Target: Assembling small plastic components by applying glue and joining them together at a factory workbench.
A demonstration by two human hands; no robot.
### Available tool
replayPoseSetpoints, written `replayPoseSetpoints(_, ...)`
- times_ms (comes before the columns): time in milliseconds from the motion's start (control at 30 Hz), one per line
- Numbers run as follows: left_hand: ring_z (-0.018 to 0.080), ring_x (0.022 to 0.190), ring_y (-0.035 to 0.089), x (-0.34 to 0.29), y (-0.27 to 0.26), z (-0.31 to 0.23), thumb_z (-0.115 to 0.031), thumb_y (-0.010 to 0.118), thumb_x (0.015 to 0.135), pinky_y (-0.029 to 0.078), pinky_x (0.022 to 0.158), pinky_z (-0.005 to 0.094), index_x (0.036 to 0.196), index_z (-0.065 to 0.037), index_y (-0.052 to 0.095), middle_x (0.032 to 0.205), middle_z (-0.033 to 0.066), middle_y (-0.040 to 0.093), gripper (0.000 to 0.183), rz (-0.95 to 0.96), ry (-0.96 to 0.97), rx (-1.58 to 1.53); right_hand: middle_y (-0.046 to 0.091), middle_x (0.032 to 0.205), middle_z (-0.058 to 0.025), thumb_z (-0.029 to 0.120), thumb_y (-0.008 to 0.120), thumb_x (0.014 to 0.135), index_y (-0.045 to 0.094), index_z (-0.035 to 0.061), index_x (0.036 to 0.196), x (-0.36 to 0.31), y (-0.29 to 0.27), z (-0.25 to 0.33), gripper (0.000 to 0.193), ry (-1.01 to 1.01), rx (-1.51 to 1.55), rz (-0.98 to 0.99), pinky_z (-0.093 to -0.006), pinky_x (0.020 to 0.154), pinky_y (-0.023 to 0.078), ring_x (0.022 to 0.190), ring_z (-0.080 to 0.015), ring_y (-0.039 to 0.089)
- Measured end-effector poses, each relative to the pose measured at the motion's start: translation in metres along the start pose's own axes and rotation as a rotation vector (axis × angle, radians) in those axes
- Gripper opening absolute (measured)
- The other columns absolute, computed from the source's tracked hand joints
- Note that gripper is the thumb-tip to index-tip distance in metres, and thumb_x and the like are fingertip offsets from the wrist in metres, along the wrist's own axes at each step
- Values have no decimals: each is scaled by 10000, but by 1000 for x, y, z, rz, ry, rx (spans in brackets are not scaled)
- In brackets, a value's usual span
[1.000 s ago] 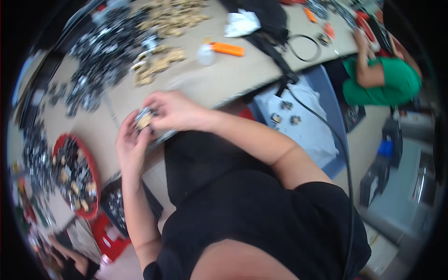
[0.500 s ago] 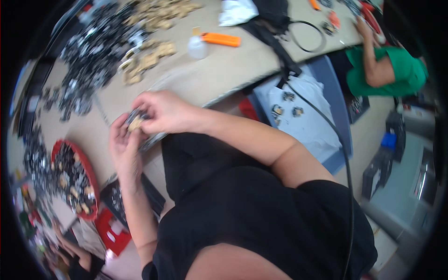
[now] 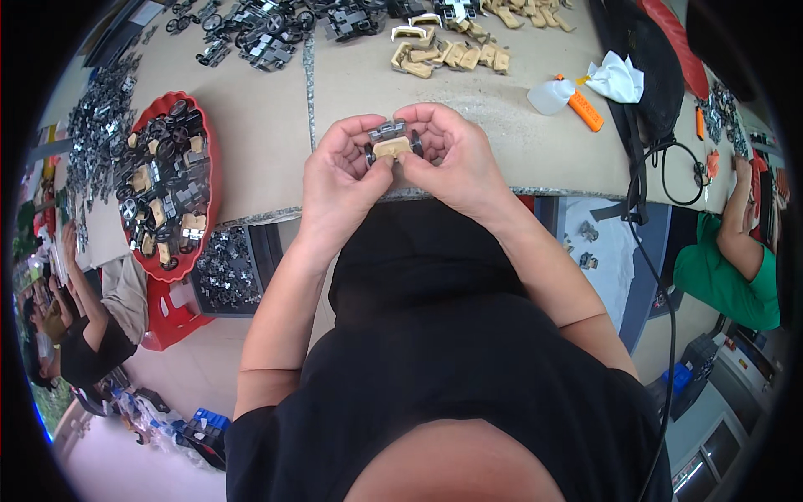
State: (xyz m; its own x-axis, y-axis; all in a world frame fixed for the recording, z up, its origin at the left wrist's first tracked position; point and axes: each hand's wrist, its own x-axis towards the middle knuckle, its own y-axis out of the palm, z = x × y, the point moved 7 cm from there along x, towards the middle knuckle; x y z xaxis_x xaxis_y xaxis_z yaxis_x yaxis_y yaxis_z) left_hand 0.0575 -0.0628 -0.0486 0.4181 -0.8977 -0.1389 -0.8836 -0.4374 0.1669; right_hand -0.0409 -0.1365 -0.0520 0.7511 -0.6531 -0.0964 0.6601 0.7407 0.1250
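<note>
Between my two hands, near the table's front edge, is a small toy car assembly [image 3: 391,149] with a tan piece, a grey-black frame and dark wheels at its sides. My left hand [image 3: 341,171] grips its left end, thumb on the tan piece and fingers curled behind. On the other end my right hand [image 3: 456,159] closes the same way, its thumb pressing beside the left one. Loose tan parts [image 3: 456,54] lie beyond my hands, next to a heap of black wheeled chassis [image 3: 272,42]. The assembly's underside is hidden.
Left stands a red scalloped basket [image 3: 213,159] full of mixed parts. To the right lie a white squeeze bottle [image 3: 550,97], an orange tool [image 3: 585,113], a crumpled white tissue [image 3: 616,77] and a black strap [image 3: 637,159]. A lined bin [image 3: 615,251] sits below. Co-workers flank both sides.
My view has swung round, so the table edge lies more level and my hands appear nearer the middle. Both hands still hold the toy car assembly, with both wheeled ends now showing.
</note>
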Motion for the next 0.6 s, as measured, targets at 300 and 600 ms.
replayPoseSetpoints(300,96,861,545,-2,0,0,85,551,765,474,739,211,1086,26,473,973,73,544,335,-53,198,55,585,925,-57,5,577,781,491,-31,1074,3,-1,-2,308,-54,5,-28,-185,683,459,783,-52,558)
replayPoseSetpoints(600,90,867,550,-2,-1,5,77,551,768,474,738,212,1062,26,490,966,76,554,304,-70,197,-2,589,901,-79,-1,555,794,475,-43,1068,-1,2,2,289,-147,-66,-35,-204,637,474,753,-78,580)
